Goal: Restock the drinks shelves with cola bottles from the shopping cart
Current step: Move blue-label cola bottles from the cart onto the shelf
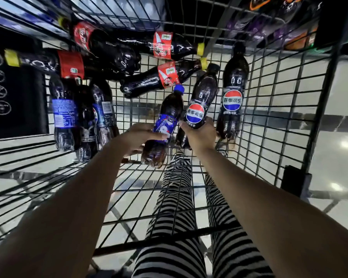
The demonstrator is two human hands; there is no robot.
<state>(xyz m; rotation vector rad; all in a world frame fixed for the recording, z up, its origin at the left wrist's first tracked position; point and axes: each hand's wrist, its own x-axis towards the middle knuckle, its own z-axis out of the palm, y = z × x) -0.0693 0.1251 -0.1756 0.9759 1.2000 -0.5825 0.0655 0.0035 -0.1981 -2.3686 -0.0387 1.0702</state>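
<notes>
I look down into a wire shopping cart [269, 121] with cola bottles lying on its floor. My left hand [138, 138] grips a blue-capped, blue-labelled cola bottle [165, 125] around its middle. My right hand [199, 137] grips a black-capped bottle with a round red-white-blue logo [201, 101] near its lower half. A matching black-capped bottle [232, 93] lies just right of it. Several red-labelled, yellow-capped cola bottles [165, 47] lie at the far end. Three blue-labelled bottles [82, 115] lie at the left.
The cart's wire sides rise on the left, right and far end. A dark panel with round warning icons [0, 93] is on the cart's left side. Shelves with packaged goods [279, 19] show beyond the cart. My striped trousers [179, 217] and a pale tiled floor show through the mesh.
</notes>
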